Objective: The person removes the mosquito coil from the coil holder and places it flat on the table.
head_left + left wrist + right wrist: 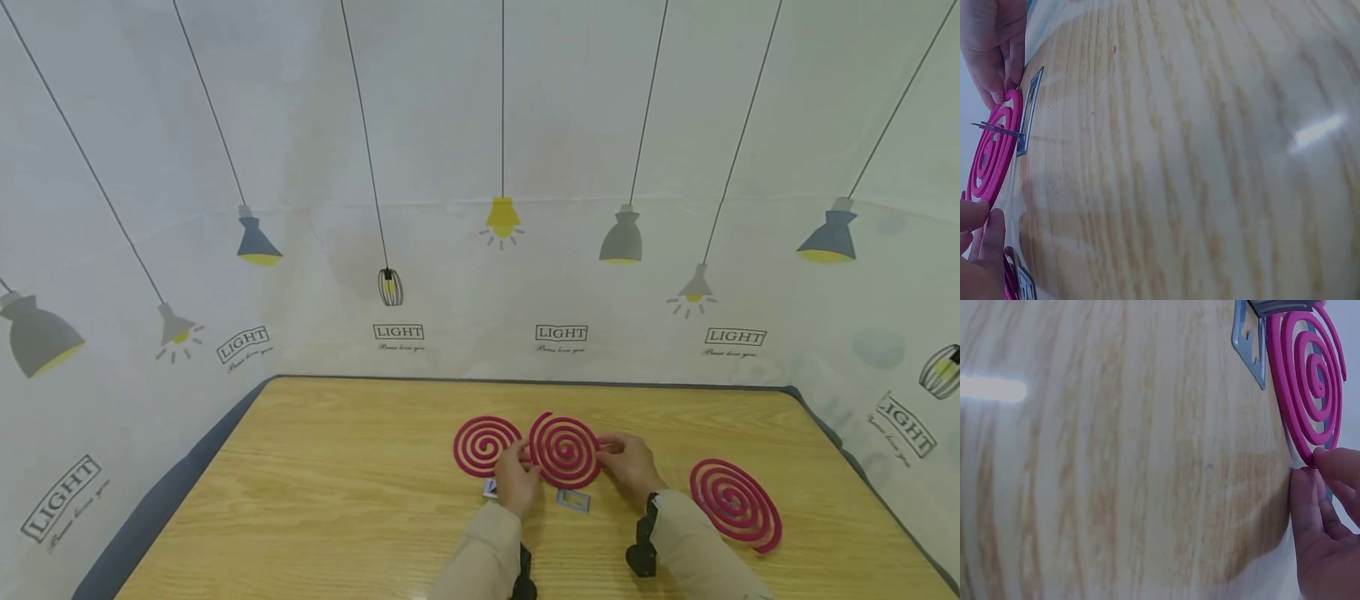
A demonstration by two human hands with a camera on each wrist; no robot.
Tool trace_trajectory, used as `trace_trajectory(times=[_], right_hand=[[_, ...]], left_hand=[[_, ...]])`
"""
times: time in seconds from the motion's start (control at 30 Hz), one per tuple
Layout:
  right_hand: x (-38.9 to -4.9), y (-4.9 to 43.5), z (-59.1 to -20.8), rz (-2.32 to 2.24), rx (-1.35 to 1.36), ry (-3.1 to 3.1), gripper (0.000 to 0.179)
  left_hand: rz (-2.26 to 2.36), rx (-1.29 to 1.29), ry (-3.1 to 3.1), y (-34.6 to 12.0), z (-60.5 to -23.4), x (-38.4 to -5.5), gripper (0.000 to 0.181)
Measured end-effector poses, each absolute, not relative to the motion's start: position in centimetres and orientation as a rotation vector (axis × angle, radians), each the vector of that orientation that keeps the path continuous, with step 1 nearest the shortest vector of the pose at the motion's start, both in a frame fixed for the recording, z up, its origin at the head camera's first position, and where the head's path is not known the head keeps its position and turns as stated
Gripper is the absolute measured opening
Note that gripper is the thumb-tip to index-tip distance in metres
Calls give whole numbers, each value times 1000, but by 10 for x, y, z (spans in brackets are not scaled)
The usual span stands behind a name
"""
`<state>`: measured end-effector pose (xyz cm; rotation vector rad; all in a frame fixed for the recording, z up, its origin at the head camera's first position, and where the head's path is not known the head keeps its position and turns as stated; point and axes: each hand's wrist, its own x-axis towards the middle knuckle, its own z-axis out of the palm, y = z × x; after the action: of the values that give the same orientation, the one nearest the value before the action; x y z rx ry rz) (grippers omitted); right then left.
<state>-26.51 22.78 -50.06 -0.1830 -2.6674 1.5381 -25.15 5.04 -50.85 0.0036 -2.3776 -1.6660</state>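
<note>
Both hands hold a pink mosquito coil (564,451) between them, raised a little off the table. At its left edge, my left hand (517,482) pinches the outer ring between thumb and fingers. My right hand (633,465) pinches the opposite edge, as the right wrist view also shows. Just in front of the coil lies a flat metal coil stand (573,500) with a cut-out. In the left wrist view a thin metal prong (997,129) crosses the coil; whether it touches cannot be told.
A second pink coil (480,421) is behind the left hand, with another small metal stand (491,488) partly hidden by that hand. A third coil (772,525) sits tilted right of the right forearm. The wooden table (322,492) meets a lamp-printed curtain (450,275) behind.
</note>
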Motion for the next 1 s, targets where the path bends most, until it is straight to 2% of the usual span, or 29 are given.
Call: trace_trajectory(times=[1.0], right_hand=[[-268, 230, -501, 1374, -186, -2811, 24]], left_hand=[[-1580, -34, -2416, 52, -518, -253, 37]])
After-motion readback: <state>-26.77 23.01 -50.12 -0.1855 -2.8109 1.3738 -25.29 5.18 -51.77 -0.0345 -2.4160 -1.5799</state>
